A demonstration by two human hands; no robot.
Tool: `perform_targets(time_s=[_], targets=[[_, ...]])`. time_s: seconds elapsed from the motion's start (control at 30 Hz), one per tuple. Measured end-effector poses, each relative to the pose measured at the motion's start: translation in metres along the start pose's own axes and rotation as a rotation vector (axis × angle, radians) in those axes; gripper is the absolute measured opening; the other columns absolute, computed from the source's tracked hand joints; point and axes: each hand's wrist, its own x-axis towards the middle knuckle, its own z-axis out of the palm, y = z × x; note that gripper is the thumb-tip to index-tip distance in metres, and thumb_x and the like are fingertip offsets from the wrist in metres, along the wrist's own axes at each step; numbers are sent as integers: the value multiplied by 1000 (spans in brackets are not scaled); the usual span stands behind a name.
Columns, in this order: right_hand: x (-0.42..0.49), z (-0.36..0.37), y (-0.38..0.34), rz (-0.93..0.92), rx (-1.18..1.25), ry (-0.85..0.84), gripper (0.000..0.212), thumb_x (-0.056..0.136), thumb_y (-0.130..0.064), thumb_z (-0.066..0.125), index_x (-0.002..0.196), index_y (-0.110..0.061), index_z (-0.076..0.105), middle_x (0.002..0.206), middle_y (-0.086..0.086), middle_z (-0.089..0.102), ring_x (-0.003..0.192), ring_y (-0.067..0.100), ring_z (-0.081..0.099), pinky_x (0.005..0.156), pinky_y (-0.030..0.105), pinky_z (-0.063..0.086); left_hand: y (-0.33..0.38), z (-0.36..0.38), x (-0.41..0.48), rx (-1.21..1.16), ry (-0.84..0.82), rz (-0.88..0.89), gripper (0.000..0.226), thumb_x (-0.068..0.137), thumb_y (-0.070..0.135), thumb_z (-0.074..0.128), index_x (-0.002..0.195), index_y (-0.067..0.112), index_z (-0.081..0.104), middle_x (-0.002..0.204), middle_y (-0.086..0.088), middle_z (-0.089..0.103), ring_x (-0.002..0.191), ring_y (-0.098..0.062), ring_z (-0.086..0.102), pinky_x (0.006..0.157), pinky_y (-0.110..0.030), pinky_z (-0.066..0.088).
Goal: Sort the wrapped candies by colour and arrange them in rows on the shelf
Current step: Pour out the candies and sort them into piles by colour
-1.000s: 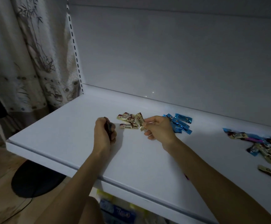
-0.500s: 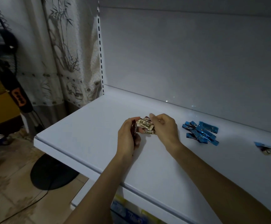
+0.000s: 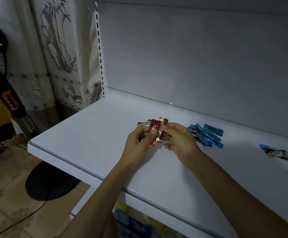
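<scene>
Shelf [image 3: 91, 134]: white and deep, left half bare; no row laid out anywhere in view.
Red-brown candies [image 3: 158, 130]: small bunch held between both hands just above the shelf, left of centre (some wrappers show gold; "Choco" print readable on two).
Left hand [image 3: 137, 145]: fingers curled round the bunch's lower left, thumb on top.
Right hand [image 3: 180, 141]: thumb and forefinger pinch the bunch's right side; other fingers curled underneath.
Blue pile [image 3: 207, 134]: loose heap of blue wrappers on the shelf just right of the right hand. One colour, but overlapping, not a row.
Mixed heap [image 3: 280, 156]: blue, purple and pale wrappers at the far right, cut off by the frame edge; unsorted.
Done, my read: two colours separated. Blue is down as a pile, red-brown is gathered in hand.
Remaining: set the red-brown bunch down, sort the mixed heap, then straighten every colour into rows. Looks early-to-mid task.
</scene>
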Motion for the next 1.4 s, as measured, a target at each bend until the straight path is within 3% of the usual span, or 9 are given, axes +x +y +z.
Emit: perform_targets(time_s=[0.37,0.5,0.63,0.83,0.97,1.13,1.2,1.3,1.4], targets=[[-13,-39,8,29,-77,118,9,95,-15,56,102,-16,61,73,9,63,48,13,49,42,22,37,-6,1,-3,164,-7,82,30,91,29,61,62,21,58,56,14,53,56,-3,46,57,-18,36],[-17,-53,7,29,-132,127,21,92,-7,58,108,-21,60,79,9,66,56,14,55,46,24,41,-5,3,-5,215,36,118,22,95,24,57,74,27,63,64,19,59,61,4,51,58,-9,36],[-15,-53,8,0,-219,115,19,90,-10,62,107,-19,58,74,7,66,46,8,53,40,19,40,-4,5,-5,108,141,20,19,99,26,48,96,24,66,70,19,62,60,1,53,53,-9,39],[24,-17,15,-128,-349,137,5,90,-13,62,94,-17,61,90,10,70,57,13,60,51,24,47,-8,2,-2,164,169,84,28,97,24,53,78,8,66,61,12,59,55,-1,48,56,-20,37],[56,5,14,-222,-605,227,4,87,-25,66,89,-24,69,90,-2,70,78,15,66,72,34,56,-8,-1,2,116,198,76,25,98,29,52,77,23,65,61,15,58,54,-2,47,54,-18,36],[70,10,27,-192,-943,292,15,82,-36,71,72,-26,66,97,1,66,76,17,61,59,23,40,-4,0,2,51,181,75,18,96,21,54,87,27,68,67,18,64,56,1,54,52,-11,39],[66,11,23,-261,-848,303,23,85,-42,65,77,-21,70,93,4,66,72,15,62,56,22,40,-5,0,3,22,168,61,18,96,20,55,87,27,69,67,16,64,55,0,52,52,-11,39],[38,10,3,-240,-354,125,40,92,-44,54,84,-8,69,59,-11,60,51,0,55,49,15,40,-5,-1,5,19,139,63,15,94,18,59,88,25,71,71,14,67,58,1,53,55,-12,40],[13,5,-5,-231,-277,-104,27,92,-24,60,83,1,66,49,-12,56,43,-2,49,43,8,35,-9,-3,7,112,40,125,14,91,25,63,89,16,73,77,9,68,70,-5,57,67,-18,43]])
